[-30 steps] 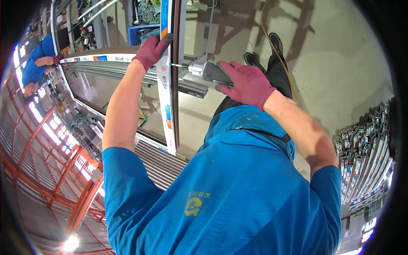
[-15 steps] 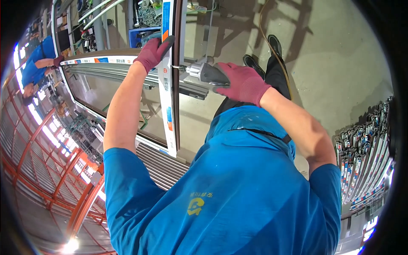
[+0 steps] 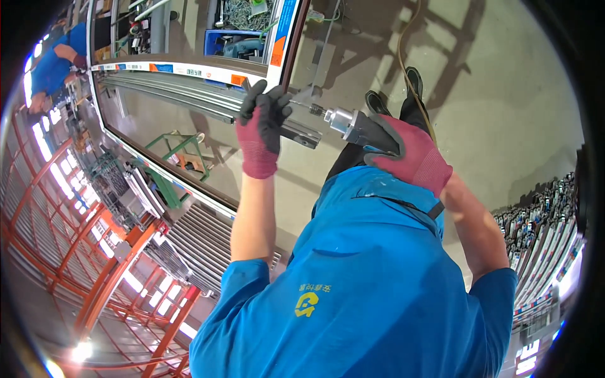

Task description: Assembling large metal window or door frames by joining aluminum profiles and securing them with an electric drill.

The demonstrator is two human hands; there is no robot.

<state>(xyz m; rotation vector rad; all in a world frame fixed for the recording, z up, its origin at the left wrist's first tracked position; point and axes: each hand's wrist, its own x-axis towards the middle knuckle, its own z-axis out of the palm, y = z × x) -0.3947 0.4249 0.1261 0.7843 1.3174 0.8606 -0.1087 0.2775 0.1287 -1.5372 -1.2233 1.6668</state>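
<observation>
In my right hand, gloved in maroon with dark palm coating, is a powered screwdriver with a silver body and dark grip. Its thin bit points left toward my left hand. That hand wears a matching glove; its dark fingertips are bent together by the bit's tip, and whatever they hold is too small to make out. Just beyond the fingers is the corner joint of a large window frame, dark with white printed protective film. My left hand and forearm cover the frame's near part.
A blue bin holding a power tool and a tray of loose screws lie behind the frame. Metal profiles run beneath it. A hose crosses the floor. Stacked profiles stand right; a co-worker is far left.
My left hand has left the frame's upright and come nearer, its fingers now at the bit. The screwdriver has drawn back from the frame, to the right. The view has shifted slightly.
</observation>
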